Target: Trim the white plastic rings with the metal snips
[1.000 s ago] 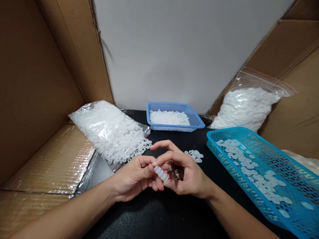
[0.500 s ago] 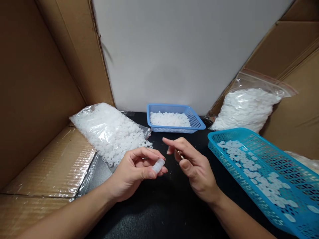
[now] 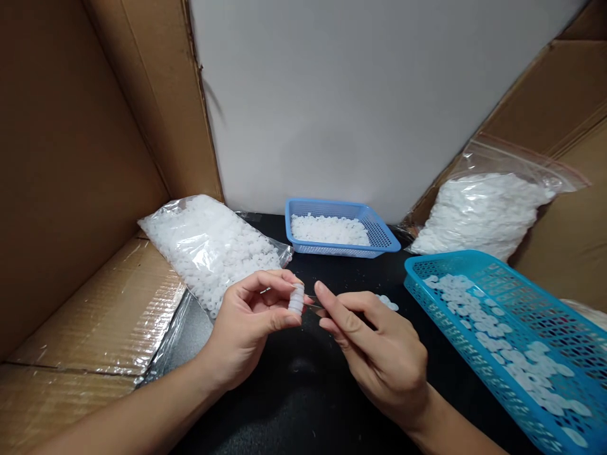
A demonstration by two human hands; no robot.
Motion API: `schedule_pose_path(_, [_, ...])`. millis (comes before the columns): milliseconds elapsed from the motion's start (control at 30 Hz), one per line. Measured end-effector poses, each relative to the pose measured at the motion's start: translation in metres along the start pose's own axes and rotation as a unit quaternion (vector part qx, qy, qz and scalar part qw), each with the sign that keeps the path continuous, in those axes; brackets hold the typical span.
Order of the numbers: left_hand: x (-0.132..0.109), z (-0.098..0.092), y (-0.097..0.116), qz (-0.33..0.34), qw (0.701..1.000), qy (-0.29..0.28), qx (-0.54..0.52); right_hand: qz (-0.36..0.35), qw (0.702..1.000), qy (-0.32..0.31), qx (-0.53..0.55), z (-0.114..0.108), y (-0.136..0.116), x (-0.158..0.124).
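Observation:
Between the thumb and fingers of my left hand (image 3: 258,316) is a short stack of white rings (image 3: 296,299), held nearly upright. My right hand (image 3: 379,347) pinches a thin metal tool (image 3: 312,303), whose narrow tips point left at the side of the stack. Most of the tool is hidden by my right fingers. Just beyond my right hand, a few white discs (image 3: 387,303) lie on the black table (image 3: 294,404).
A clear bag of small white rings (image 3: 208,246) lies at left. The blue basket (image 3: 341,248) at the back holds white pieces. On the right are a teal basket (image 3: 455,328) with white discs and another full clear bag (image 3: 484,212). Cardboard (image 3: 95,303) borders the left.
My right hand has turned palm down, bringing the tool's tips to the stack. The stack in my left hand now stands more upright. White discs show behind my right hand. The view shifted slightly.

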State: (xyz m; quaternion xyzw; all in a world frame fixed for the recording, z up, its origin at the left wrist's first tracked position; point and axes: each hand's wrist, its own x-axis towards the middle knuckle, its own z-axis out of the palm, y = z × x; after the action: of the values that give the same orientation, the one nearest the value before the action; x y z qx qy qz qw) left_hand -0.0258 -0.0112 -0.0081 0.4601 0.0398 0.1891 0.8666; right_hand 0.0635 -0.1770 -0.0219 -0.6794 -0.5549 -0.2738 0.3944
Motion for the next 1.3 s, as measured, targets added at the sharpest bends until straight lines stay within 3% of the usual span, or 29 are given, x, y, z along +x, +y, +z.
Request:
schedule_pose_path(467, [-0.003, 0.0033, -0.0011, -0.007, 0.999, 0.039, 0.031, -0.017, 0.999, 0.01, -0.041, 0.001, -0.0024, -0.0011])
schedule_pose_path(933, [-0.0051, 0.0021, -0.0036, -0.004, 0.998, 0.03, 0.056, -0.043, 0.995, -0.013, -0.086, -0.0063, -0.0053, 0.0046])
schedule_pose_path(1300, [-0.006, 0.0047, 0.0, -0.003, 0.996, 0.051, 0.068, -0.034, 0.998, -0.021, -0.055, -0.0069, 0.0003, 0.0032])
